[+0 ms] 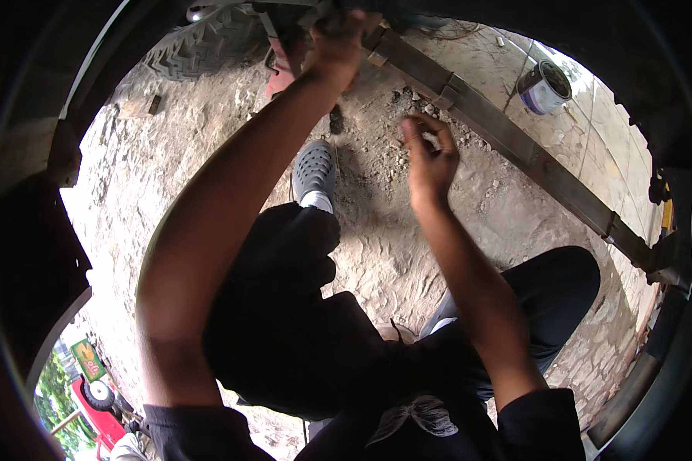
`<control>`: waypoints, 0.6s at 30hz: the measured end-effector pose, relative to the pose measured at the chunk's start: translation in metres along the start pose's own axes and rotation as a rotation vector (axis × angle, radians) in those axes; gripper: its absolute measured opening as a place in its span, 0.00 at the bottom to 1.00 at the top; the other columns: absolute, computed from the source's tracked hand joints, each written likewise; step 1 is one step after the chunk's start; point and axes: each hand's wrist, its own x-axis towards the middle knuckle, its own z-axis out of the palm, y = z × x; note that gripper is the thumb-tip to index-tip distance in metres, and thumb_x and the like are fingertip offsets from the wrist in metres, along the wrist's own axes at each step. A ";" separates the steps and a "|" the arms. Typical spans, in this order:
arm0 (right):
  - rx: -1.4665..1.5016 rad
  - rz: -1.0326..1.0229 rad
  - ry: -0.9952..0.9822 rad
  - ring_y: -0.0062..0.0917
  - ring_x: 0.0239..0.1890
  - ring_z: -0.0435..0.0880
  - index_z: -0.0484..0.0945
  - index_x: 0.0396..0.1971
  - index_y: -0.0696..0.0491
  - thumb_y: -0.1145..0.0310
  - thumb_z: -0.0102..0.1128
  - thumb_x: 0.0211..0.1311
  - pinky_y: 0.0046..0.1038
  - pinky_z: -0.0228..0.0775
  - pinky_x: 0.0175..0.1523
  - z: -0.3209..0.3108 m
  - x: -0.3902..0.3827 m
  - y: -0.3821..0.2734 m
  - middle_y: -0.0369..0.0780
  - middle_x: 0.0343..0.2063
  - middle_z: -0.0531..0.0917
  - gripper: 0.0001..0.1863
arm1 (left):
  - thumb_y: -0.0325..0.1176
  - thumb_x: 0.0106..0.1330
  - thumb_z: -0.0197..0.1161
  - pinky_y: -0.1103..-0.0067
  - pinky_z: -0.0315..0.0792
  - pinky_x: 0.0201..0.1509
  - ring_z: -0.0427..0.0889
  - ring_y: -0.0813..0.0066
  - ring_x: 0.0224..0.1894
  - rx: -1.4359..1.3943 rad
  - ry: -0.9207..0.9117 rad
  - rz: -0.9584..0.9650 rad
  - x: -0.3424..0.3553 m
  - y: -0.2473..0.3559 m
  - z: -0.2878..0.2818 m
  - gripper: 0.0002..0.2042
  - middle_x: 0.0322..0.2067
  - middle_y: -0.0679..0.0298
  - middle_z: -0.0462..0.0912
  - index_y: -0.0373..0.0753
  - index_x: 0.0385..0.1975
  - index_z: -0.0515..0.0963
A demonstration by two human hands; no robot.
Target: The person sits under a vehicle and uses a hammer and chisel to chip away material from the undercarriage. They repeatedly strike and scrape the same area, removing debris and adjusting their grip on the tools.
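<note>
A person sits low over a rough dirt floor (377, 265), the left hand (338, 50) raised to the upper end of a long steel beam (507, 138), beside a red metal bracket (283, 71); its fingers are partly hidden against dark parts, and whether they grip anything cannot be told. The right hand (432, 157) hangs in mid-air below the beam — fingers loosely curled, thumb apart, apparently empty. The beam slants down to the right, between loose rubble (477, 165) and a paint can (542, 88). A treaded tire (204, 48) stands at upper left.
</note>
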 end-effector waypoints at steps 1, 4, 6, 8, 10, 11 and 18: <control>0.000 -0.075 -0.007 0.12 0.31 0.82 0.84 0.39 0.51 0.65 0.75 0.63 0.15 0.70 0.32 -0.009 0.006 -0.015 0.33 0.35 0.88 0.10 | 0.64 0.63 0.65 0.70 0.82 0.40 0.86 0.65 0.35 0.021 -0.021 -0.019 -0.014 0.000 0.004 0.43 0.46 0.53 0.80 0.39 0.67 0.58; -0.003 -0.109 -0.064 0.17 0.34 0.85 0.85 0.42 0.56 0.67 0.74 0.63 0.19 0.77 0.41 -0.045 0.026 -0.040 0.36 0.37 0.88 0.12 | 0.60 0.67 0.65 0.71 0.82 0.46 0.86 0.69 0.39 0.058 -0.289 -0.060 -0.052 0.005 -0.008 0.40 0.48 0.55 0.81 0.39 0.70 0.63; -0.073 -0.121 -0.166 0.17 0.36 0.86 0.86 0.44 0.57 0.67 0.73 0.65 0.19 0.78 0.44 -0.052 0.030 -0.076 0.38 0.38 0.89 0.12 | 0.57 0.71 0.62 0.72 0.81 0.48 0.86 0.69 0.40 0.132 -0.505 -0.013 -0.076 0.012 -0.030 0.33 0.45 0.56 0.83 0.38 0.67 0.69; -0.141 -0.123 -0.231 0.17 0.38 0.87 0.86 0.44 0.56 0.68 0.71 0.66 0.19 0.79 0.45 -0.066 0.034 -0.110 0.38 0.38 0.90 0.11 | 0.54 0.74 0.60 0.73 0.80 0.49 0.86 0.68 0.41 0.248 -0.605 0.113 -0.105 0.025 -0.032 0.28 0.42 0.57 0.85 0.39 0.64 0.74; -0.187 -0.185 -0.423 0.16 0.37 0.88 0.86 0.45 0.55 0.67 0.71 0.65 0.19 0.79 0.45 -0.078 0.039 -0.117 0.38 0.37 0.91 0.11 | 0.51 0.75 0.59 0.72 0.80 0.50 0.87 0.66 0.43 0.575 -0.594 0.353 -0.133 0.023 -0.037 0.26 0.43 0.55 0.86 0.40 0.65 0.74; -0.214 -0.214 -0.517 0.16 0.37 0.88 0.87 0.45 0.54 0.67 0.71 0.65 0.19 0.79 0.45 -0.087 0.038 -0.119 0.38 0.37 0.91 0.11 | 0.50 0.76 0.59 0.71 0.80 0.51 0.87 0.64 0.44 0.730 -0.586 0.481 -0.146 0.020 -0.034 0.25 0.44 0.54 0.86 0.41 0.65 0.74; -0.387 -0.056 -0.605 0.18 0.36 0.90 0.87 0.47 0.53 0.68 0.68 0.68 0.21 0.81 0.42 -0.148 -0.021 -0.134 0.38 0.38 0.91 0.11 | 0.34 0.75 0.61 0.70 0.79 0.58 0.86 0.64 0.53 0.589 -0.744 0.451 -0.210 0.014 -0.016 0.17 0.48 0.51 0.86 0.35 0.60 0.78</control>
